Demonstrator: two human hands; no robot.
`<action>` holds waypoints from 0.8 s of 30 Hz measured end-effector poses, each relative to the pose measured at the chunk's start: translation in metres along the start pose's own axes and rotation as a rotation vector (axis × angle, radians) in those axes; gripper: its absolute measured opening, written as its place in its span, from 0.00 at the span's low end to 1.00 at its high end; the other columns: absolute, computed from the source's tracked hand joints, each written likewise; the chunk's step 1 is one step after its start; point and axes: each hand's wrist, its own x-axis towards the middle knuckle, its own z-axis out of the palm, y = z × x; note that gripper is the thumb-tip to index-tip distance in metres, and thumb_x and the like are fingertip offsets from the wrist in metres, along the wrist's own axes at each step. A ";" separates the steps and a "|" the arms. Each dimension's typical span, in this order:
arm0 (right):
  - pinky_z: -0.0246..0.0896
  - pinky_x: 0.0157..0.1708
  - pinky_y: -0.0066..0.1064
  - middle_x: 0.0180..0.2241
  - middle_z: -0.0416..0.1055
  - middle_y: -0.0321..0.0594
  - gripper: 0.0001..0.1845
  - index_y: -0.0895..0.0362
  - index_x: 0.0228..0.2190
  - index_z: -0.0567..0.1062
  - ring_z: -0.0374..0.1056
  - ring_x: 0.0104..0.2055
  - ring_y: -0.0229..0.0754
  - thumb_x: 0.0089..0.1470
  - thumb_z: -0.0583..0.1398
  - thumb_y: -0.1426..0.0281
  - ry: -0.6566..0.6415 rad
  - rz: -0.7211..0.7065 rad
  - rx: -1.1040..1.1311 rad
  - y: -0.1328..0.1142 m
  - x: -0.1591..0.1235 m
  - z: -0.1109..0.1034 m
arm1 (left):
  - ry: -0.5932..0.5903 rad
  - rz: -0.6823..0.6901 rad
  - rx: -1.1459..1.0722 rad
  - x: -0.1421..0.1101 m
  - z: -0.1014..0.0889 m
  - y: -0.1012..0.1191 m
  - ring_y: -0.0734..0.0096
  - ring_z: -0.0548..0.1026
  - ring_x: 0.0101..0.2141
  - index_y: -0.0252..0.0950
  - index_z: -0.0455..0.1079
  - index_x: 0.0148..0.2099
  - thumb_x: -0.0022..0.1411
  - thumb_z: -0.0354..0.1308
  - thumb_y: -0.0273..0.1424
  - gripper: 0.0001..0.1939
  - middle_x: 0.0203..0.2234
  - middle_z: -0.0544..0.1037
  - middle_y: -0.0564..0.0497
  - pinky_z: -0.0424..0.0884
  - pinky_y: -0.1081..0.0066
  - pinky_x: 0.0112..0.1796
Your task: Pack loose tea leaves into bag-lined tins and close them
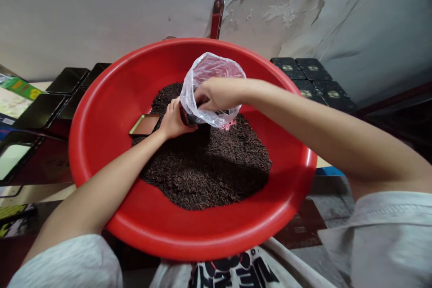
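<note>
A big red plastic basin (pixel 101 112) holds a heap of dark loose tea leaves (pixel 205 166). Over the heap, my right hand (pixel 218 94) pinches the rim of a clear plastic bag (pixel 209 72) that lines a small dark red container. My left hand (pixel 173 119) grips that container from the left side; most of it is hidden by the bag and my fingers. A small rectangular metal tin lid (pixel 145 124) lies in the basin just left of my left hand.
Open black tin boxes (pixel 67 81) stand at the left beside the basin. Closed black tins with labels (pixel 312 76) are stacked at the right rear. A red handle (pixel 216 18) rises behind the basin against a peeling white wall.
</note>
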 end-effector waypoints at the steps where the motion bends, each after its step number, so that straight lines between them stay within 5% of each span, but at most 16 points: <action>1: 0.61 0.44 0.33 0.40 0.76 0.41 0.15 0.58 0.40 0.78 0.70 0.43 0.44 0.50 0.58 0.76 -0.031 -0.032 -0.028 -0.005 -0.001 0.001 | -0.001 -0.001 0.003 0.000 0.000 0.000 0.43 0.60 0.58 0.38 0.54 0.58 0.31 0.72 0.39 0.52 0.55 0.65 0.40 0.58 0.45 0.57; 3: 0.61 0.44 0.34 0.42 0.76 0.43 0.15 0.59 0.41 0.77 0.70 0.43 0.45 0.51 0.57 0.76 -0.035 -0.056 -0.062 -0.011 -0.005 -0.001 | -0.007 -0.001 0.006 0.001 -0.002 0.001 0.42 0.60 0.58 0.36 0.55 0.58 0.31 0.72 0.39 0.50 0.55 0.65 0.39 0.57 0.45 0.58; 5: 0.61 0.42 0.33 0.39 0.76 0.41 0.12 0.59 0.38 0.77 0.70 0.40 0.43 0.53 0.58 0.71 0.102 -0.020 -0.017 -0.008 -0.012 -0.008 | -0.033 -0.012 0.009 0.002 -0.006 0.002 0.42 0.62 0.57 0.35 0.57 0.57 0.33 0.72 0.37 0.48 0.54 0.66 0.38 0.58 0.46 0.58; 11: 0.65 0.37 0.31 0.34 0.75 0.45 0.16 0.58 0.30 0.72 0.69 0.34 0.40 0.56 0.56 0.57 0.913 0.291 0.369 0.044 -0.030 -0.010 | -0.058 -0.172 -0.072 0.004 -0.020 -0.002 0.41 0.69 0.52 0.36 0.60 0.54 0.31 0.73 0.37 0.45 0.49 0.71 0.41 0.64 0.45 0.54; 13: 0.65 0.42 0.30 0.40 0.74 0.46 0.21 0.59 0.35 0.71 0.70 0.40 0.40 0.56 0.54 0.53 0.902 0.367 0.496 0.062 -0.029 0.003 | -0.009 -0.180 -0.124 0.006 -0.025 -0.005 0.42 0.68 0.53 0.36 0.59 0.55 0.30 0.74 0.37 0.48 0.49 0.72 0.42 0.63 0.46 0.54; 17: 0.61 0.51 0.35 0.57 0.63 0.50 0.40 0.57 0.56 0.60 0.64 0.55 0.44 0.55 0.43 0.41 0.567 0.300 0.623 0.074 -0.026 0.027 | -0.013 -0.181 -0.230 0.011 -0.037 0.005 0.46 0.68 0.54 0.36 0.58 0.57 0.35 0.73 0.41 0.47 0.51 0.71 0.42 0.65 0.48 0.54; 20: 0.51 0.60 0.42 0.65 0.46 0.52 0.58 0.54 0.63 0.45 0.49 0.65 0.51 0.41 0.54 0.35 0.426 0.080 0.672 0.067 -0.024 0.039 | -0.054 -0.226 -0.372 0.010 -0.044 0.027 0.47 0.68 0.55 0.36 0.58 0.58 0.39 0.71 0.43 0.46 0.53 0.70 0.40 0.64 0.48 0.55; 24: 0.37 0.66 0.46 0.67 0.36 0.55 0.75 0.57 0.64 0.40 0.40 0.68 0.56 0.23 0.69 0.45 0.388 -0.011 0.889 0.060 -0.018 0.054 | -0.239 -0.349 -0.569 0.004 -0.047 0.052 0.47 0.65 0.57 0.34 0.56 0.61 0.40 0.69 0.43 0.48 0.57 0.67 0.38 0.60 0.49 0.58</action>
